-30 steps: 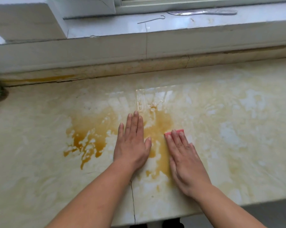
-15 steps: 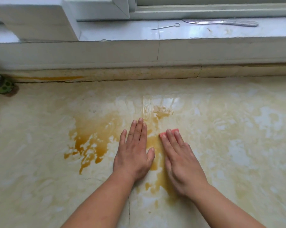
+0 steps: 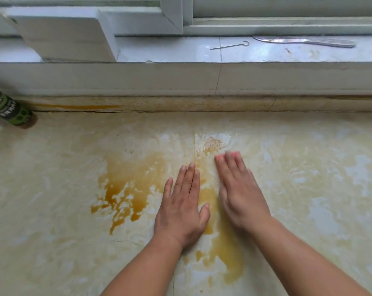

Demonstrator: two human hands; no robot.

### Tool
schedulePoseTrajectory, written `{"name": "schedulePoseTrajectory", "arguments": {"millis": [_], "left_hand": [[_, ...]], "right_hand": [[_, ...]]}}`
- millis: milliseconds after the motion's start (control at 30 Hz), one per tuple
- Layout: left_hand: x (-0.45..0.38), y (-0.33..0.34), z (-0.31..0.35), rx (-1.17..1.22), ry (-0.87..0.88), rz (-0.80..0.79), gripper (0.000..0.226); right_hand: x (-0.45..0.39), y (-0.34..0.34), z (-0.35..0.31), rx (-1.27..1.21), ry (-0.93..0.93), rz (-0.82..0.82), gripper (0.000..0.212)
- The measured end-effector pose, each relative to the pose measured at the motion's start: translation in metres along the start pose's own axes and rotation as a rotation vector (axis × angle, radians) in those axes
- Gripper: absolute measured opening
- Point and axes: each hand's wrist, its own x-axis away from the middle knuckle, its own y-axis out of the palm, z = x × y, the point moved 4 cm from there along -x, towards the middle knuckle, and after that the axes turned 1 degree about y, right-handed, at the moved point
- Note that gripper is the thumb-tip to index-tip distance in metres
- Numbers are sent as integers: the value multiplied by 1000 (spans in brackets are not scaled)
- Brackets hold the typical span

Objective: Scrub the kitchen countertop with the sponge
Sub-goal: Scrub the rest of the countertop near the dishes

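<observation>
Right hand [image 3: 240,189] flat on sponge [image 3: 220,156] (blurred), left hand [image 3: 181,208] flat

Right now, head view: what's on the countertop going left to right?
Green-labelled bottle → amber spill → left hand, flat on the countertop → right hand, pressing the pink sponge, only its far edge showing past the fingertips.

The tabletop [image 3: 309,189] looks like glossy cream marble, wet with brown liquid [image 3: 125,189]. The windowsill [image 3: 170,52] is smooth, shiny stone. On it lies a thin metal hook [image 3: 230,46].
</observation>
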Motion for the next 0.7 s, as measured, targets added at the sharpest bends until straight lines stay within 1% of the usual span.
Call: {"name": "schedulePoseTrajectory", "arguments": {"millis": [67,133,200,300,367,467,567,633,700], "left_hand": [[-1,1,-1,-1,-6,9,85],[0,2,-2,-1,-8,11,86],[1,2,-1,2,-9,4,86],[0,1,-1,16,0,0,86],[0,1,0,14,1,-2,86],[0,1,0,7,-4,-18,86],[-1,-1,0,-6,-11,-12,86],[0,-1,-1,-11,-10,-15,87],[1,0,-1,-5,-16,-24,88]], "right_hand": [[-52,-15,-6,-37,59,-6,70],[-73,-19,-9,-45,77,-5,72],[-50,-13,-7,-32,26,3,74],[13,1,0,9,-87,-1,76],[18,3,10,13,-89,-11,76],[-43,-8,4,18,-52,-16,72],[-109,-23,-16,23,-59,-37,67],[-116,-21,-20,33,-88,-44,67],[-85,-11,-16,13,-168,-69,69]]}}
